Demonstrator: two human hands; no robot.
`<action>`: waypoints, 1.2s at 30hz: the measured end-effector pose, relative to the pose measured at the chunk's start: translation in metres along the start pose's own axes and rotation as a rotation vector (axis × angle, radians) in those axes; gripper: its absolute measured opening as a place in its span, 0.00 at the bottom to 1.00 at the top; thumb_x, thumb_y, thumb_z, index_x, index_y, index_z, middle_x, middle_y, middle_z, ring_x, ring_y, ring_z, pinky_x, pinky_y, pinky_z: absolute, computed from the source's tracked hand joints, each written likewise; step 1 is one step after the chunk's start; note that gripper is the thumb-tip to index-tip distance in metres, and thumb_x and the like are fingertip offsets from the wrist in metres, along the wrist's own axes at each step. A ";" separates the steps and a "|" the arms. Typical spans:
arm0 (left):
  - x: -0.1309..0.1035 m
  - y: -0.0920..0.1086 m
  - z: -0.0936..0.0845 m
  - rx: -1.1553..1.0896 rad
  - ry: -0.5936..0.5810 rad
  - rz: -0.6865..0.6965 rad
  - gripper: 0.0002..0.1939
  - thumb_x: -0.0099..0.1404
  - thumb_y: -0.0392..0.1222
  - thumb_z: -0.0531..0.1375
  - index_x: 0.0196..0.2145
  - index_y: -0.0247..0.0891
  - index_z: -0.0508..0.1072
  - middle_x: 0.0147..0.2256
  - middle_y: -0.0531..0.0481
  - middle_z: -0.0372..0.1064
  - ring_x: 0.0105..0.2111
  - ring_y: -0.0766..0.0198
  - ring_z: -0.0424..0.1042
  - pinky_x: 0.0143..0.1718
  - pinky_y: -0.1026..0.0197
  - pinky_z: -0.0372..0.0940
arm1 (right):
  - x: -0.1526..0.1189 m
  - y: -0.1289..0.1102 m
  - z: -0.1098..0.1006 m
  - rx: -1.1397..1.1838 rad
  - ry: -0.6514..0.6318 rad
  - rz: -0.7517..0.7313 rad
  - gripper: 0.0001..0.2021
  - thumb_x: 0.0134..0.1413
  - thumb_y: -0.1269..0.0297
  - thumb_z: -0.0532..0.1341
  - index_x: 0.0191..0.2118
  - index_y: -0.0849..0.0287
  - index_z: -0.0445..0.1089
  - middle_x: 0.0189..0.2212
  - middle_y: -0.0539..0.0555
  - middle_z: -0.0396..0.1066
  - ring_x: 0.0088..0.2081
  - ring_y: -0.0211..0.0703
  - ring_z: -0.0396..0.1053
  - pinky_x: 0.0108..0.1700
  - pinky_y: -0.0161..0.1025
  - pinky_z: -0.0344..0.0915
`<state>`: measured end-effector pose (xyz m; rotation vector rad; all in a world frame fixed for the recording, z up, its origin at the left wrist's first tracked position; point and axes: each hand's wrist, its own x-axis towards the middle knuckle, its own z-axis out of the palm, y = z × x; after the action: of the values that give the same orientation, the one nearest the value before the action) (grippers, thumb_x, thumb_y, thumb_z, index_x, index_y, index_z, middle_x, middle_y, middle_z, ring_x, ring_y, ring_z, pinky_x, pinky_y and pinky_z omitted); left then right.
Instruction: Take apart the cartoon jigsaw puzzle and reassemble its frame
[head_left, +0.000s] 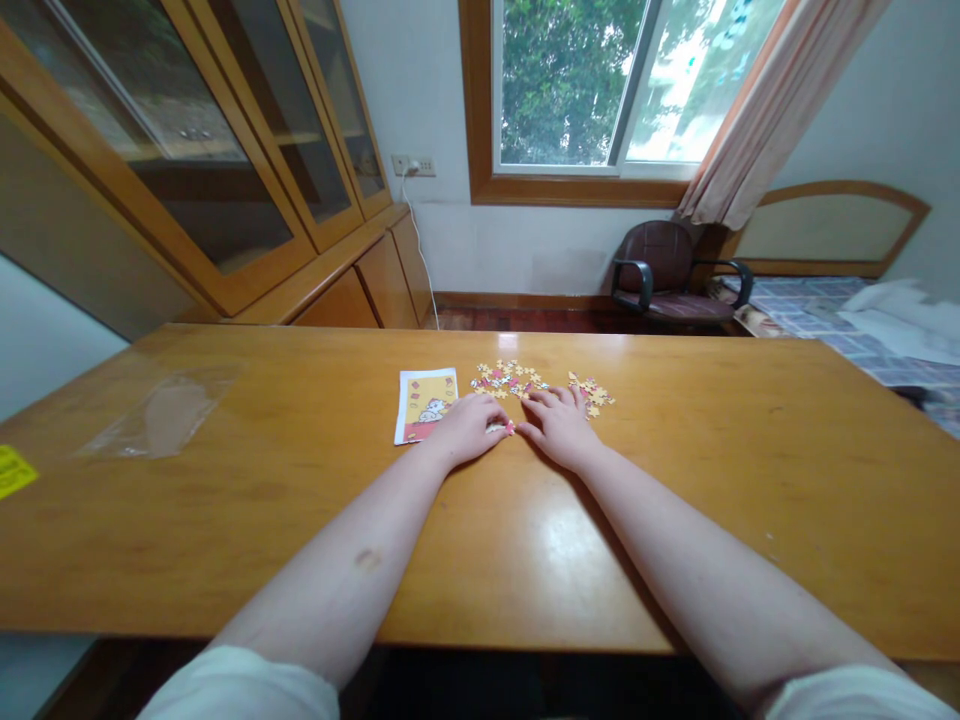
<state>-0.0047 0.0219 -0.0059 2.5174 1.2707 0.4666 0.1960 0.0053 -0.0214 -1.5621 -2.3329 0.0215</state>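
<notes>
My left hand (471, 430) is curled low over the table, thumb and fingers closing on a small pink-and-white jigsaw piece (510, 428); part of it is hidden by the fingers. Beside it, my right hand (559, 428) lies palm down with its fingers spread, the thumb pointing at that piece. A loose pile of jigsaw pieces (504, 378), yellow, pink and white, is just beyond both hands. More yellow pieces (598, 395) spread out past the right fingertips. Partly under the left hand's side is a picture card (427, 392) with a white cartoon animal on yellow.
A clear plastic bag (169, 412) lies flat on the wooden table (675, 480) at the left, with a yellow label (13, 470) at the edge. Past the table stand a glass-door cabinet (300, 235), an armchair (667, 270) and a bed (802, 310).
</notes>
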 end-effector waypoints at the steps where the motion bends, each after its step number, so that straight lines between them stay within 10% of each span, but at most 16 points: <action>1: 0.000 0.000 0.000 0.001 0.002 0.003 0.08 0.63 0.44 0.58 0.35 0.41 0.77 0.36 0.48 0.72 0.40 0.57 0.69 0.44 0.56 0.63 | 0.000 0.001 0.000 0.000 0.007 0.004 0.19 0.59 0.49 0.55 0.51 0.52 0.71 0.53 0.55 0.69 0.55 0.56 0.56 0.61 0.59 0.38; 10: 0.000 -0.001 0.000 0.001 0.005 0.006 0.07 0.61 0.43 0.59 0.33 0.39 0.75 0.35 0.48 0.72 0.40 0.57 0.69 0.42 0.56 0.63 | 0.000 0.003 0.002 0.062 0.014 -0.024 0.19 0.62 0.58 0.54 0.55 0.55 0.67 0.53 0.57 0.70 0.59 0.56 0.54 0.63 0.64 0.32; 18: 0.000 -0.004 0.002 -0.017 0.007 0.023 0.04 0.60 0.41 0.61 0.33 0.40 0.74 0.36 0.49 0.72 0.40 0.58 0.69 0.41 0.58 0.63 | -0.002 -0.001 -0.002 0.219 0.028 -0.167 0.09 0.60 0.59 0.58 0.36 0.53 0.75 0.38 0.52 0.76 0.48 0.46 0.65 0.62 0.55 0.39; 27: 0.001 -0.007 0.006 -0.041 -0.022 0.128 0.04 0.59 0.42 0.63 0.33 0.40 0.75 0.35 0.51 0.73 0.41 0.60 0.68 0.44 0.58 0.62 | -0.006 -0.002 -0.008 0.267 0.050 -0.396 0.13 0.61 0.58 0.57 0.33 0.57 0.77 0.25 0.53 0.70 0.31 0.40 0.63 0.37 0.41 0.53; 36: -0.001 -0.005 0.002 -0.019 -0.015 0.128 0.08 0.62 0.42 0.59 0.36 0.42 0.78 0.40 0.48 0.72 0.43 0.58 0.68 0.46 0.56 0.62 | -0.007 0.001 -0.007 0.209 -0.054 -0.405 0.19 0.63 0.61 0.54 0.24 0.58 0.74 0.20 0.51 0.70 0.26 0.36 0.64 0.39 0.38 0.53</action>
<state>-0.0082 0.0238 -0.0101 2.5919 1.0983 0.4840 0.2013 -0.0022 -0.0170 -0.9862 -2.5502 0.2058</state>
